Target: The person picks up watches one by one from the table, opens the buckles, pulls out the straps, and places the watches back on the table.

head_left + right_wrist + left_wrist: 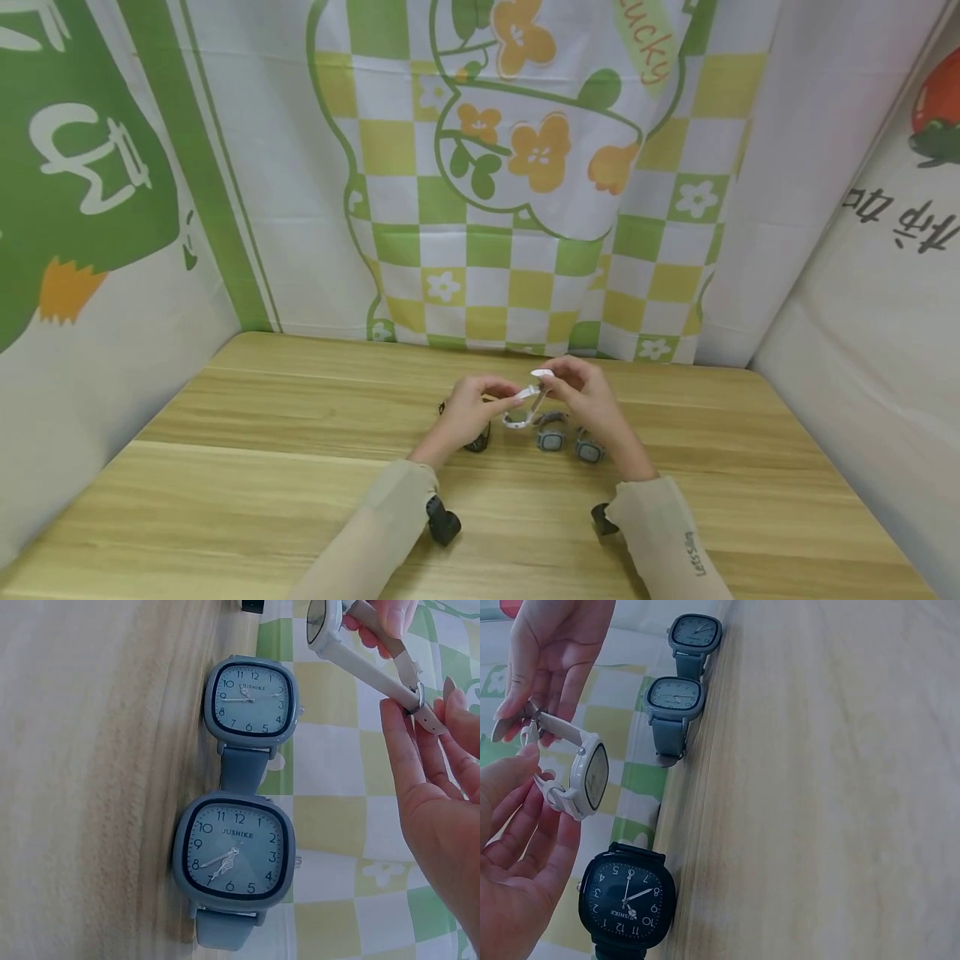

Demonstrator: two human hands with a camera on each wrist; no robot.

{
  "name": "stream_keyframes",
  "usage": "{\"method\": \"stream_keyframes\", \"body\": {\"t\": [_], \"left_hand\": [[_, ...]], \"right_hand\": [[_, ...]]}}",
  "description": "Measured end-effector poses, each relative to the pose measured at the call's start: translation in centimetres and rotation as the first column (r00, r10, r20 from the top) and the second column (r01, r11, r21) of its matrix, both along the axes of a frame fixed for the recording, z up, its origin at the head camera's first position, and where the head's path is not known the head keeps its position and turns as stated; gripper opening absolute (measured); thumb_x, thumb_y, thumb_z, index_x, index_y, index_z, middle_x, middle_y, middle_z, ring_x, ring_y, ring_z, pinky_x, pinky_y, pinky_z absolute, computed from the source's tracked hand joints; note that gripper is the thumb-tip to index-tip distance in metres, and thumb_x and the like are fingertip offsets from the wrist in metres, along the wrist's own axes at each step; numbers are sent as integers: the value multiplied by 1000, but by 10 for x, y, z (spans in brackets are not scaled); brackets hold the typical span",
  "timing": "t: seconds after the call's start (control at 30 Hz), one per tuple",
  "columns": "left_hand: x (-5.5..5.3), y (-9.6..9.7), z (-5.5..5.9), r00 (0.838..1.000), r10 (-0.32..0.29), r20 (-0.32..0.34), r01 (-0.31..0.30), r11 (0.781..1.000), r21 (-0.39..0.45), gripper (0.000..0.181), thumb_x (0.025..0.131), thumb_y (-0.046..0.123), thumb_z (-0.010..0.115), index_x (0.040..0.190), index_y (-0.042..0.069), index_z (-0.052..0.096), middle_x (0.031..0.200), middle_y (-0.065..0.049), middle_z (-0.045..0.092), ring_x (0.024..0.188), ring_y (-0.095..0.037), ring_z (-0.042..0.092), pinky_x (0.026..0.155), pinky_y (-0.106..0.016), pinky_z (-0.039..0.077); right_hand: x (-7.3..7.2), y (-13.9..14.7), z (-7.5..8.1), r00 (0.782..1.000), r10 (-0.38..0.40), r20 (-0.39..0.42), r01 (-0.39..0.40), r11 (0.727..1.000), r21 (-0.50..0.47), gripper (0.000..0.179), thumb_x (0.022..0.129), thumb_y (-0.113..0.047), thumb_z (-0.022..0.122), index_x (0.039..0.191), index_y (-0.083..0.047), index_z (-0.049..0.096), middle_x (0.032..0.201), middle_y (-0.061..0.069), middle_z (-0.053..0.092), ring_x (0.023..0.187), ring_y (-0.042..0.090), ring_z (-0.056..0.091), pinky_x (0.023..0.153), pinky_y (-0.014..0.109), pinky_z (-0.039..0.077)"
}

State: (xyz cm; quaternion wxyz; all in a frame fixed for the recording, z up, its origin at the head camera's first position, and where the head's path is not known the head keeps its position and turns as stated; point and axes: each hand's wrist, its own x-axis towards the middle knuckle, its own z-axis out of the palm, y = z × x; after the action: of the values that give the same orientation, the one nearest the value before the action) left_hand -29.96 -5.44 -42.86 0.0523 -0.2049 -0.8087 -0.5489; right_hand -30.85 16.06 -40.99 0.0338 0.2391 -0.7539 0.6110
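A white wristwatch (pixel 516 423) is held above the table between both hands. My left hand (pixel 467 410) pinches one side of its strap between thumb and fingers. With thumb and fingertips, my right hand (pixel 588 393) grips the other strap near the metal buckle (pixel 418 697). The two strap ends meet at that buckle, so the band forms a loop; whether the pin is through a hole I cannot tell. Below the left hand is a black square watch (pixel 628 900), partly hidden in the head view. Two blue-grey square watches (pixel 551 442) (pixel 589 451) stand by the right hand.
The watches are on a wood-grain table (pixel 262 500). A checkered green and yellow curtain (pixel 487 250) hangs behind its far edge, with printed cloth walls (pixel 862 333) at the sides. Black wrist cameras (pixel 442 522) are strapped to both sleeves.
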Motion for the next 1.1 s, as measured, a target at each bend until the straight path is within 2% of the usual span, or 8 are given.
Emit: {"method": "stream_keyframes", "body": {"t": [0.07, 0.3, 0.53, 0.83, 1.1], "left_hand": [[0, 0, 0, 1000, -1, -2, 1, 1000, 1, 14, 97, 11, 77, 107, 2, 80, 107, -13, 79, 100, -27, 74, 89, -39, 61], [1, 0, -1, 1000, -8, -11, 8, 1000, 8, 15, 98, 11, 77, 108, 0, 80, 107, -14, 79, 100, -28, 74, 89, -38, 61], [0, 2, 0, 1000, -1, -1, 1, 1000, 7, 15, 97, 11, 77, 109, 1, 80, 107, -13, 80, 99, -26, 74, 89, -37, 61], [1, 2, 0, 1000, 16, 0, -16, 1000, 1, 14, 97, 10, 77, 108, 2, 80, 106, -13, 80, 98, -26, 74, 86, -36, 61], [0, 2, -1, 1000, 18, 4, -18, 1000, -10, 13, 97, 10, 77, 108, 3, 80, 103, -11, 79, 96, -23, 73, 86, -37, 60]], "right_hand": [[0, 0, 0, 1000, 1, 1, -1, 1000, -4, 20, 105, 2, 62, 117, 17, 63, 114, 38, 63, 95, 8, 68, 89, 28, 61], [2, -1, 2, 1000, -6, -14, 6, 1000, -23, 19, 103, 4, 62, 116, 19, 62, 103, 14, 69, 93, 7, 68, 87, 26, 61], [2, 0, 3, 999, -12, -40, 11, 999, -38, 17, 104, 6, 60, 116, 17, 61, 105, 30, 66, 91, 7, 68, 86, 24, 61], [1, 0, 5, 997, -23, -74, 19, 998, -60, 17, 102, 10, 59, 118, 18, 58, 104, 35, 65, 89, 6, 69, 85, 24, 61], [-3, 2, 5, 992, -62, -112, 53, 995, -85, 20, 100, 14, 59, 120, 18, 56, 103, 36, 64, 85, 4, 69, 82, 27, 63]]}}
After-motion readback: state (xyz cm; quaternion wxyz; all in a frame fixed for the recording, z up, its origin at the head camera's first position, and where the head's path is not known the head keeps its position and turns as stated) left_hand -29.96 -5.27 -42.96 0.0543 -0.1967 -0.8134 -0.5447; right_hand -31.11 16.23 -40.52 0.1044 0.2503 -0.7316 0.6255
